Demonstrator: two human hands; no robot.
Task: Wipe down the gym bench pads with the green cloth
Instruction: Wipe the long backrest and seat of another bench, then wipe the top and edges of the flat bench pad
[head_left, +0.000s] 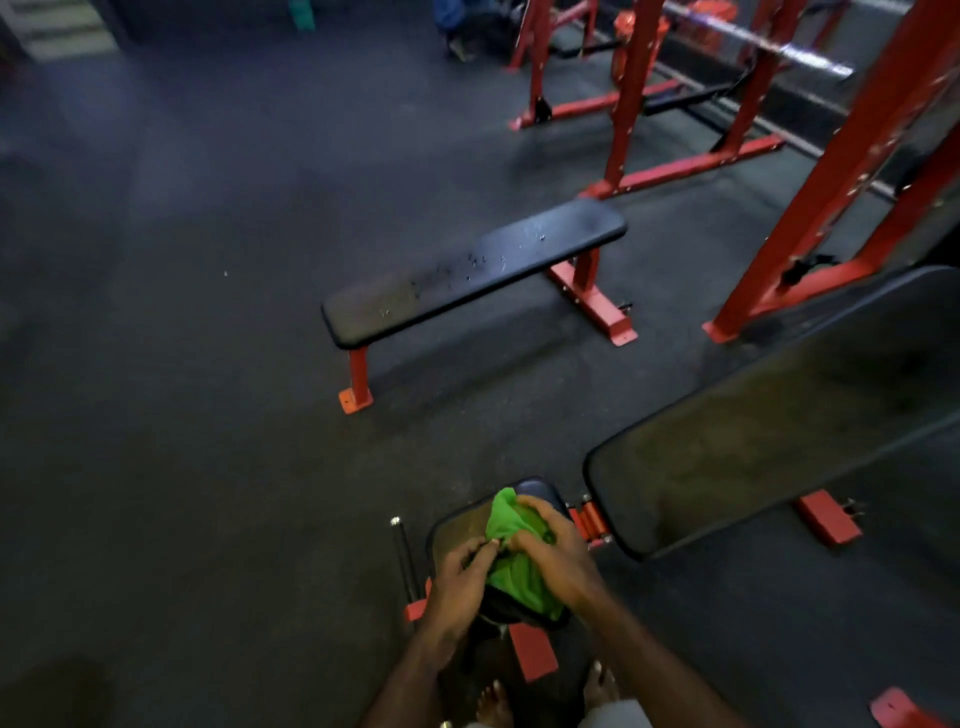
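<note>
The green cloth (511, 556) lies bunched over the small black seat pad (457, 525) of an adjustable bench at the bottom centre. My left hand (460, 577) pinches the cloth's left edge. My right hand (553, 551) grips the cloth from the right, fingers curled over it. The bench's long black back pad (769, 431) slopes up to the right. Further off stands a flat bench whose black pad (475, 270) carries specks of dirt.
Red rack uprights (852, 156) and base bars (680, 166) stand at the right and back, with a barbell (769, 44) across them. Dark rubber floor (182, 364) spreads to the left. Red bench feet (826, 517) stick out. My bare feet (545, 696) show at the bottom.
</note>
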